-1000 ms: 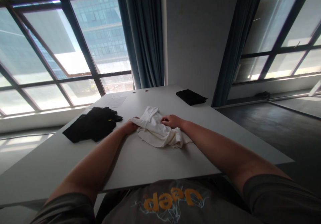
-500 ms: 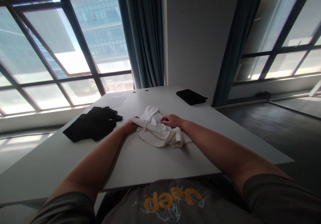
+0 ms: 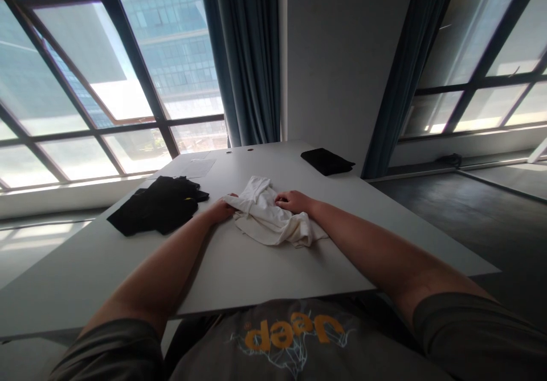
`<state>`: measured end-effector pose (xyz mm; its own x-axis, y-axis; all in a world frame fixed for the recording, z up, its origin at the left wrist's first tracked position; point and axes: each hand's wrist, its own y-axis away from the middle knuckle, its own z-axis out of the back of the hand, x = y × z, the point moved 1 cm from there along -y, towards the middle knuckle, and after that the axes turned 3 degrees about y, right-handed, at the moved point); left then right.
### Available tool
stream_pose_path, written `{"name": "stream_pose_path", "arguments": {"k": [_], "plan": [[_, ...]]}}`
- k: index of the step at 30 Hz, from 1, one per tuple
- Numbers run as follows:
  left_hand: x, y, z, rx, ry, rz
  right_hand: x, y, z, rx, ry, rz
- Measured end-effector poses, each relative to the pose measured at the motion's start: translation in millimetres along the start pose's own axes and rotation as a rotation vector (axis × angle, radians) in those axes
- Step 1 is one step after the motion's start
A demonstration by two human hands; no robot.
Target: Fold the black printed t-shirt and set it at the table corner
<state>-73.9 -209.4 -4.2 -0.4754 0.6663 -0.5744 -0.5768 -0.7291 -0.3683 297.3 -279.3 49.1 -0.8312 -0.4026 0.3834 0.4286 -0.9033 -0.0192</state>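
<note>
White garment is crumpled; our left hand pinches its nine o'clock edge, our right hand presses flat-fingered; uneven pull may bunch it.

A crumpled garment lies on the desk about midway between its left and right edges, nearer the far edge than the near one. The left hand rests on the desk touching the garment's left end; the right hand lies on its right part. Left of the left hand, toward the left edge, sits a heap of clothes. Behind that heap, near the far left corner, lies a sheet of paper. A folded cloth sits at the far right corner.
</note>
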Motion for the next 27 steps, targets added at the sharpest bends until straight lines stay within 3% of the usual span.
{"name": "stream_pose_path", "arguments": {"k": [27], "plan": [[-7.1,-0.4,0.9,0.01,-0.037,-0.004,-5.6,-4.3,-4.4,-0.005,-0.034,0.029]]}}
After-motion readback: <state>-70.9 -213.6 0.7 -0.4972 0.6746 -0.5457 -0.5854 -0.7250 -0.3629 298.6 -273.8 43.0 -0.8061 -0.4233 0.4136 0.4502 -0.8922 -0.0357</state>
